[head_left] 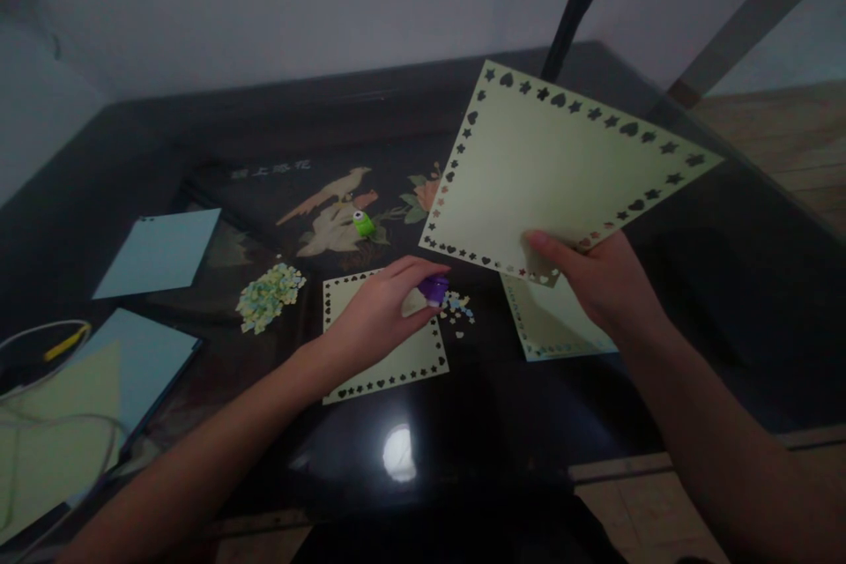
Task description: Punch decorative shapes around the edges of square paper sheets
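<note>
Between the thumb and fingers of my left hand (380, 304) is a small purple craft punch (434, 289). My right hand (598, 282) pinches the lower edge of a pale green paper sheet (555, 167), raised and tilted above the table. Star, heart and flower-like holes run along that sheet's borders. Under my left hand lies another punched pale green sheet (389, 370). Below the raised sheet, partly hidden by it and my right hand, rests a further punched sheet (561, 326). Tiny paper cutouts (457, 308) are scattered beside the purple punch.
A heap of paper cutouts (270, 295) and a green craft punch (363, 225) sit on the dark glossy table (463, 432). Blue sheets (162, 253), a pale green sheet (59, 441), a white cable (40, 326) and a yellow object (66, 342) lie at the left.
</note>
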A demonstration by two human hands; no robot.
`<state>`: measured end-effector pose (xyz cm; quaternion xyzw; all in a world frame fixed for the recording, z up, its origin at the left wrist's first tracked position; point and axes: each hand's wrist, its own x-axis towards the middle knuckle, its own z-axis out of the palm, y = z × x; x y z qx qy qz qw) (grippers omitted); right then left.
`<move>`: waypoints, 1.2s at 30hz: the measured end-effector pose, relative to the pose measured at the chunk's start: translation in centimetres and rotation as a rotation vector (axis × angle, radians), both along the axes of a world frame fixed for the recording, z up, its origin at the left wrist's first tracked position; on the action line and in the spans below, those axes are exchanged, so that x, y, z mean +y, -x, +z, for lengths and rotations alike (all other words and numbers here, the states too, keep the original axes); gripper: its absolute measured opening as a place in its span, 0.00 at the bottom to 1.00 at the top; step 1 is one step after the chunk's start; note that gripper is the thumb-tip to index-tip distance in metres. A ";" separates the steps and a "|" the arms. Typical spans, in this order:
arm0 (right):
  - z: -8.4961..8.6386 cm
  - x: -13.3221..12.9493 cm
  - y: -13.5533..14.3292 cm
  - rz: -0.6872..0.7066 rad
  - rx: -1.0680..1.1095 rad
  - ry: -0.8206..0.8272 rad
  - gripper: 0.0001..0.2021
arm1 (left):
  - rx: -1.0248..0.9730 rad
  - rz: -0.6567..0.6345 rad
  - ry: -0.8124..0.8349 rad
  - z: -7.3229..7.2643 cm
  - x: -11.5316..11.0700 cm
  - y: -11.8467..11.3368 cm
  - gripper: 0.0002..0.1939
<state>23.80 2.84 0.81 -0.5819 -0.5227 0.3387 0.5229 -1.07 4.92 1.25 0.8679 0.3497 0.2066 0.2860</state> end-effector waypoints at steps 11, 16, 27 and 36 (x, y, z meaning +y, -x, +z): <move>0.7 0.7 -1.5 -0.174 0.157 -0.090 0.12 | -0.353 0.126 0.762 0.5 0.0 -0.7 0.17; 2.4 -0.4 -3.6 -0.174 0.319 -0.146 0.18 | -0.392 0.137 0.818 0.4 -0.2 -1.5 0.18; 0.2 -2.9 -8.0 -0.334 0.351 -0.098 0.12 | -0.046 0.176 0.150 -2.1 7.7 -7.8 0.11; -1.0 -4.0 -8.5 -0.440 0.233 0.104 0.11 | 0.192 0.277 0.000 -3.3 12.6 -10.7 0.11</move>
